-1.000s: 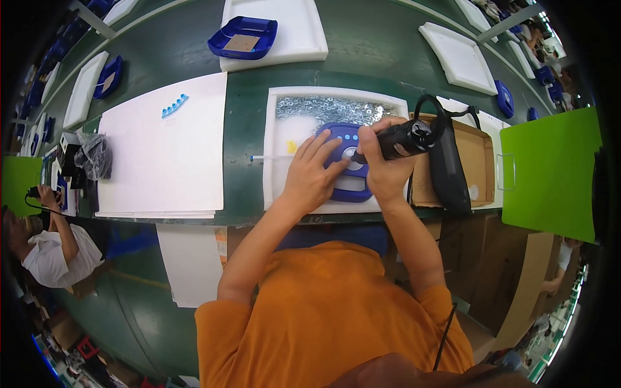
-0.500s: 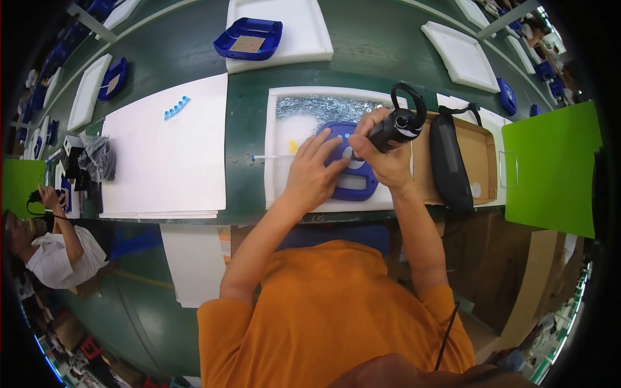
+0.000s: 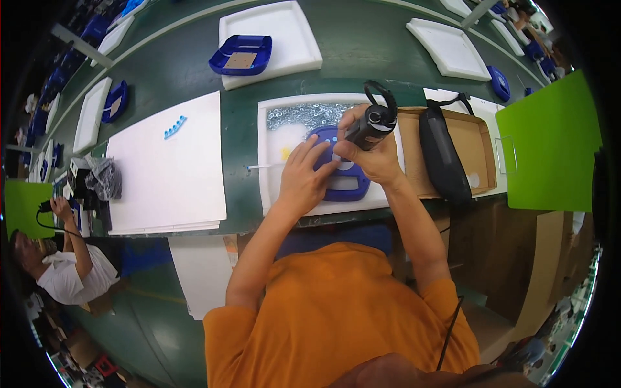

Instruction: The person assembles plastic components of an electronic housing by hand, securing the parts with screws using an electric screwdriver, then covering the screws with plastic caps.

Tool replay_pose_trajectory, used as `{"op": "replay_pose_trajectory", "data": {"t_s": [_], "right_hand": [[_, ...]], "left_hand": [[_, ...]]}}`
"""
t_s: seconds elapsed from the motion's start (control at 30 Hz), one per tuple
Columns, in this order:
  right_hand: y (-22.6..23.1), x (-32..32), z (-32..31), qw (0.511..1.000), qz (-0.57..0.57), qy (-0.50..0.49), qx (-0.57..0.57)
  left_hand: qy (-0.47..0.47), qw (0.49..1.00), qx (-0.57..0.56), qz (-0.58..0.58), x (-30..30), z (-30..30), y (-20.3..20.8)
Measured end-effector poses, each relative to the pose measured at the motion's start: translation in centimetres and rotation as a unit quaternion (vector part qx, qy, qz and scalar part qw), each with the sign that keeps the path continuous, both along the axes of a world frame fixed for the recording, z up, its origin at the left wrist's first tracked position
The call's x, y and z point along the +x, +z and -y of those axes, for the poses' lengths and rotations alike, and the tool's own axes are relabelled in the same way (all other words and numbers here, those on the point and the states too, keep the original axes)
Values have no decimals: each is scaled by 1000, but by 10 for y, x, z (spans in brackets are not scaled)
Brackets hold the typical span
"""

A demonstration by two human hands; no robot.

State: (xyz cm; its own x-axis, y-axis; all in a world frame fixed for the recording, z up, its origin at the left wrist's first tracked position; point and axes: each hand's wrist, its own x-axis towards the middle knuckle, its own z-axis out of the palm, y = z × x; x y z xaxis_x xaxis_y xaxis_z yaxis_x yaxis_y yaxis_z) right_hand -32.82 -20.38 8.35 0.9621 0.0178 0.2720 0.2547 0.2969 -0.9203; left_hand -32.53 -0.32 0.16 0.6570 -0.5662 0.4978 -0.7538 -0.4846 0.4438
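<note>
Green bench (image 3: 240, 194): blue casing (image 3: 356, 172) beneath spread left hand (image 3: 303, 173), right hand (image 3: 376, 159) clamped round black tool (image 3: 370, 131)

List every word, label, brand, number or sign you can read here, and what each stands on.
None can be read.
Black handheld tool in the right hand: a patch on its side, too small to read.
Blue casing under the left hand: light-blue spots and a pale window; any marks are too small to read.
Grey plastic bag: too blurred to tell.
</note>
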Motion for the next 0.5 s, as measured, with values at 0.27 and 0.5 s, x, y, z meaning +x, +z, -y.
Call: {"op": "replay_pose_trajectory", "data": {"t_s": [0.27, 0.5], "right_hand": [[40, -17, 84, 988, -33, -147, 29], [-9, -5, 158, 835, -227, -299, -403]], "left_hand": [[8, 1000, -6, 3, -2, 1, 5], [2, 1000, -6, -7, -1, 0, 6]]}}
